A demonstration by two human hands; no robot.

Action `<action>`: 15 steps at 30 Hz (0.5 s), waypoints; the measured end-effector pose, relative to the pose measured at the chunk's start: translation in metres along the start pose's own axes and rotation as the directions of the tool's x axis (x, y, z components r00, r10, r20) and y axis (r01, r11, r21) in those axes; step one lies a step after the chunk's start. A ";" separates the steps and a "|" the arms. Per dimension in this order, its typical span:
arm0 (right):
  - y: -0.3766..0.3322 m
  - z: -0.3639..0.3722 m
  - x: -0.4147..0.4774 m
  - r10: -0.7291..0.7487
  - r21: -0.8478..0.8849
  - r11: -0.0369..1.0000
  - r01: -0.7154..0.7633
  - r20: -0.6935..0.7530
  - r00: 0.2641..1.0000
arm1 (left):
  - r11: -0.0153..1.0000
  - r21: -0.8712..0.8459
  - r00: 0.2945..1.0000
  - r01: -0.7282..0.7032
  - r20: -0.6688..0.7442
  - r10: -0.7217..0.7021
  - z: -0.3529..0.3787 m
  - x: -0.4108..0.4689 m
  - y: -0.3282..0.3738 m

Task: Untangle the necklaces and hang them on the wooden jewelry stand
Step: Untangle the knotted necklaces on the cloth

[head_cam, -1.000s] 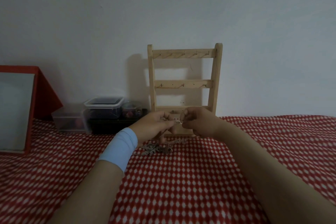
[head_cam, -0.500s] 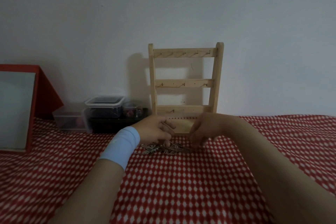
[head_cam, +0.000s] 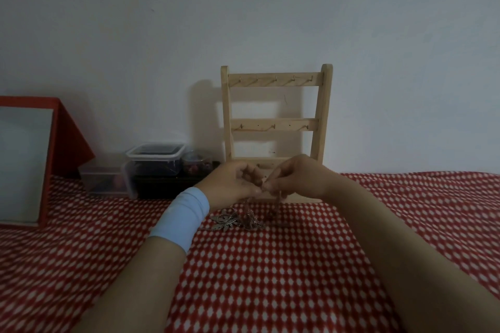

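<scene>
In the head view, a desk (head_cam: 270, 278) covered by a red cloth with white dots is seen, set against a pale wall (head_cam: 243, 21). The stand (head_cam: 276, 124) is placed upright at the far edge of the desk, near its middle, against the wall. Three cross-bars with small hooks are carried by it, and nothing is seen hung on them.

The necklaces (head_cam: 243, 220) are heaped in a tangle on the cloth just in front of the stand's base. Thin strands are drawn up from the heap to both hands.

The left hand (head_cam: 232, 184) is held just above the heap, with a light blue wristband (head_cam: 181, 217) worn below it. Its fingers (head_cam: 253, 176) are curled, and a strand is pinched between thumb and fingertip. The right hand (head_cam: 295, 178) is held just beside it, fingertips nearly touching. Its fingers (head_cam: 273, 184) are likewise pressed together on a strand. Which chain is held by which hand cannot be told.

At the far edge, left of the stand, clear lidded tubs (head_cam: 155, 159) are stacked, with a small jar (head_cam: 194, 165) beside them. At the left edge a red frame (head_cam: 54, 143) holding a grey panel is propped.
</scene>
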State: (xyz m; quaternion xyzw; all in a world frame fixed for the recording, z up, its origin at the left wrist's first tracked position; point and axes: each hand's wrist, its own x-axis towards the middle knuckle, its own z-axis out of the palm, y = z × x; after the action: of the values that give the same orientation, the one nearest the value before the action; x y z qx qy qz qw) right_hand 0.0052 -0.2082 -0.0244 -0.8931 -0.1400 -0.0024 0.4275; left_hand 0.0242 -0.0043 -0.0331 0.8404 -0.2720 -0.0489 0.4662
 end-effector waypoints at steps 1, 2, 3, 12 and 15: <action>0.001 -0.001 0.000 0.008 0.006 1.000 -0.008 -0.021 1.000 | 1.000 0.010 1.000 0.007 0.027 -0.007 0.001 0.001 0.000; 0.002 -0.002 0.000 0.024 0.017 1.000 -0.024 -0.032 0.999 | 0.999 0.040 0.999 0.004 0.043 -0.006 0.002 0.001 0.000; 0.002 -0.002 -0.001 0.045 0.039 0.998 -0.044 -0.030 0.999 | 0.997 0.080 0.999 0.000 0.041 -0.003 0.002 0.002 0.000; 0.006 -0.009 -0.006 0.075 0.125 0.988 -0.088 0.110 0.991 | 0.996 0.040 0.996 0.081 -0.037 -0.079 -0.001 0.000 0.002; 0.005 -0.009 -0.005 0.078 0.078 0.993 -0.085 0.090 0.993 | 0.993 0.054 0.994 0.107 -0.028 -0.106 0.002 0.001 0.003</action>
State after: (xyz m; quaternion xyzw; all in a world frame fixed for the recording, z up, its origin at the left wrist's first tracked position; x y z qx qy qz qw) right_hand 0.0026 -0.2198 -0.0231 -0.8792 -0.1220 0.0594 0.4567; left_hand 0.0229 -0.0075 -0.0316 0.8670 -0.2221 -0.0553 0.4427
